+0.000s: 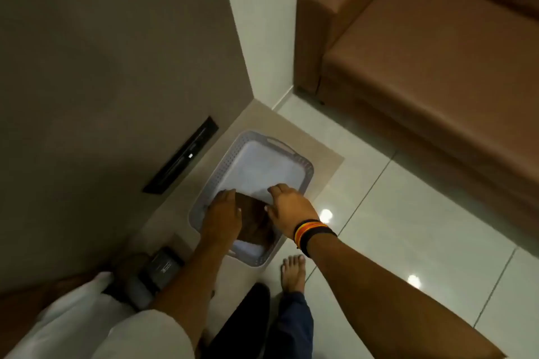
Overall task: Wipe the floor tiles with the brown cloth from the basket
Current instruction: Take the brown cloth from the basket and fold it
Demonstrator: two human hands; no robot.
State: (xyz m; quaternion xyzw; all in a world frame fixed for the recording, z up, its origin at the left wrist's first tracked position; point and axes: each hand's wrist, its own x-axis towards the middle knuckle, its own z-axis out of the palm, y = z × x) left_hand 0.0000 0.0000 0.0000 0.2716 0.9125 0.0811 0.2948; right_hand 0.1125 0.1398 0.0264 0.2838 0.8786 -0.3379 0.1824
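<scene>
A pale grey perforated plastic basket [303, 166] stands on the floor by the wall corner. A folded brown cloth [253, 221] lies in its near half, on something white. My left hand [223, 214] rests on the cloth's left edge, fingers curled down over it. My right hand [288, 207] reaches in over the cloth's right edge, fingers bent onto it; striped bands circle that wrist. Whether either hand has truly gripped the cloth is unclear. Glossy white floor tiles [408, 213] spread to the right.
A brown sofa [437, 52] stands at the upper right. A grey wall [102, 52] with a dark slot panel [182, 156] fills the left. My bare foot [293, 272] stands just below the basket. A dark device [162, 267] lies at lower left.
</scene>
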